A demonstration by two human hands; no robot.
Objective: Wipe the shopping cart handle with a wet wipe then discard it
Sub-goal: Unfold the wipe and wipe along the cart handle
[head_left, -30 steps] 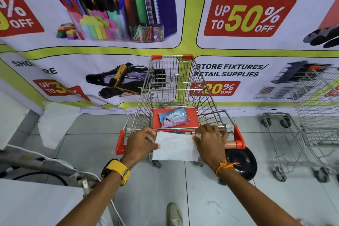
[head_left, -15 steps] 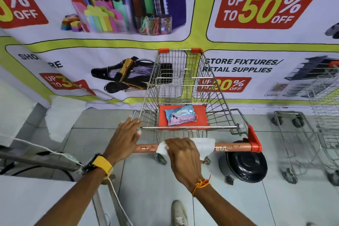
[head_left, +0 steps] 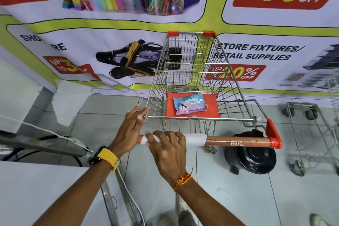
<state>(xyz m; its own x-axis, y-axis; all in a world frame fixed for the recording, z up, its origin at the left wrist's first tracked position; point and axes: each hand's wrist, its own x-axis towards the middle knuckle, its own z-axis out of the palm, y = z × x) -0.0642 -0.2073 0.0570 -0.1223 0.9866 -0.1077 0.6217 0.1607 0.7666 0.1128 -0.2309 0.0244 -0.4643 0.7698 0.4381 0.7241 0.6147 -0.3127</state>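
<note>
A wire shopping cart (head_left: 192, 71) stands in front of me, its orange handle (head_left: 236, 141) running left to right. A white wet wipe (head_left: 195, 139) is wrapped around the left part of the handle. My right hand (head_left: 167, 149) lies over the wipe and grips it around the bar. My left hand (head_left: 131, 129) rests on the handle's left end, fingers stretched up to the basket's corner. A blue and pink wipe packet (head_left: 189, 106) lies on the cart's red seat flap (head_left: 212, 104).
A black round lidded bin (head_left: 254, 158) sits on the tiled floor under the handle's right end. Another wire cart (head_left: 311, 134) stands at the right. A printed banner (head_left: 91, 33) covers the wall behind. A white counter (head_left: 36, 189) with cables is at my left.
The wipe went from spread flat between both hands to wrapped on the handle under my right hand, which slid toward the left end. My left hand shifted to the handle's left end.
</note>
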